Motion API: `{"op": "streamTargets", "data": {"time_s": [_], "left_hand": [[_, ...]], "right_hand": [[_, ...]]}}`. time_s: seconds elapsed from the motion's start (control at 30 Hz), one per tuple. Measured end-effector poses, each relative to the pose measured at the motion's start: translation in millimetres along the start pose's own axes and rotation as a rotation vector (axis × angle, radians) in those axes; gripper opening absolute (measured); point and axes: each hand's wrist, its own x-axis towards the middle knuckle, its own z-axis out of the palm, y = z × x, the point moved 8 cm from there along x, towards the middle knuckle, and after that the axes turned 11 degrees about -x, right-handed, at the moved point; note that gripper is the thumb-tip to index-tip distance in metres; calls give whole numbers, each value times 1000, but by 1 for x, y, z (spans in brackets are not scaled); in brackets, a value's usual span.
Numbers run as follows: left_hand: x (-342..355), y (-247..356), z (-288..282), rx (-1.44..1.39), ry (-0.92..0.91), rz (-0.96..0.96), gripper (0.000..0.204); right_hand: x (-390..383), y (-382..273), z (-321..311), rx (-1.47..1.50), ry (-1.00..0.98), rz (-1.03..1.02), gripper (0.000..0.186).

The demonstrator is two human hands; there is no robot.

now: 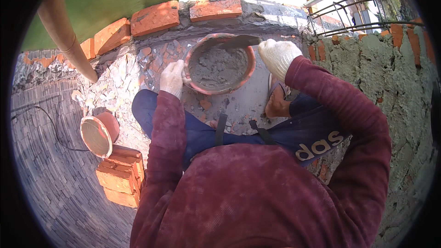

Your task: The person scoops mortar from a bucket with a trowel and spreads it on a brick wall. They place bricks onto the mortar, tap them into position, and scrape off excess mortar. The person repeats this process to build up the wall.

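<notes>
A red bucket of wet grey mortar [218, 68] sits on the rubble-strewn ledge before me. My left hand [173, 76], in a pale knit glove, is closed on its left rim. My right hand [278, 57], gloved alike, grips a trowel [241, 42], whose dark blade lies across the upper right part of the bucket, at the back rim. My crossed legs in dark blue trousers and a sandalled foot [278, 103] are just below the bucket.
Bricks [155, 17] line the back edge. A wooden pole [62, 27] leans at the left, above a tilted bucket [99, 133] and stacked bricks [118, 174] beside grey paving. A rough mortared wall [381, 87] runs along my right, with bent rebar [351, 9] at its top.
</notes>
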Motion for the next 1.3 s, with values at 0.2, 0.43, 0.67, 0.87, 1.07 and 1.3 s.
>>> {"op": "streamTargets", "data": {"time_s": [0.2, 0.43, 0.67, 0.87, 1.07, 1.3], "left_hand": [[54, -64, -40, 463, 212, 44, 79], [57, -65, -17, 277, 103, -17, 71], [42, -45, 45, 104, -98, 93, 51], [22, -27, 78, 110, -174, 151, 50], [8, -28, 88, 43, -280, 32, 51], [7, -30, 92, -30, -256, 20, 51]], "right_hand": [[80, -47, 79, 116, -189, -20, 31], [28, -72, 77, 265, -252, -51, 31], [-16, 12, 106, 357, -314, 283, 25], [7, -29, 179, 609, -374, 185, 18], [-8, -70, 158, 853, -208, 29, 23], [-5, -77, 145, 1018, -298, 103, 21]]}}
